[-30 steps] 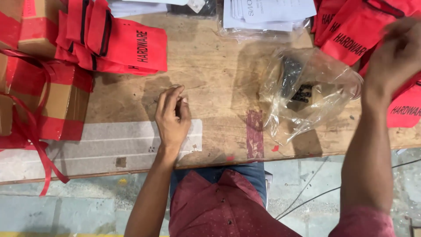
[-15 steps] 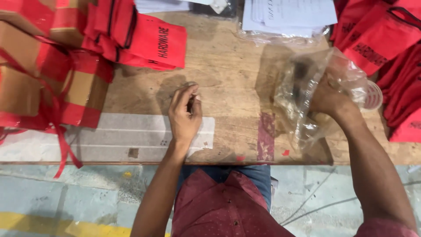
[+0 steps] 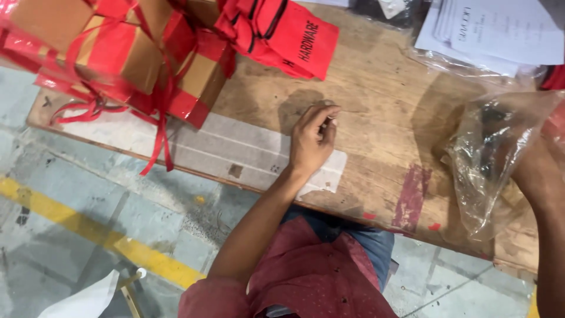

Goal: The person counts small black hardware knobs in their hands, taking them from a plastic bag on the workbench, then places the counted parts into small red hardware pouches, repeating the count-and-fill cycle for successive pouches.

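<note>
Left hand (image 3: 312, 141) rested on the worn wooden table (image 3: 376, 118), fingers curled, pinching something small I could not identify. Right hand (image 3: 538, 174) sat inside the crumpled clear plastic bag (image 3: 485, 159) of dark parts; its closure I couldn't tell. I judged small pieces best handled well inboard: the table's near edge ran close. Open wood lay between the hands; red fabric pouches (image 3: 288, 35) and red-ribboned cardboard boxes (image 3: 118, 53) crowded the far left.

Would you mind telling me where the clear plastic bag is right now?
In the head view, the clear plastic bag lies at the right end of the wooden table, against the right hand, just below the stack of white papers.
</note>
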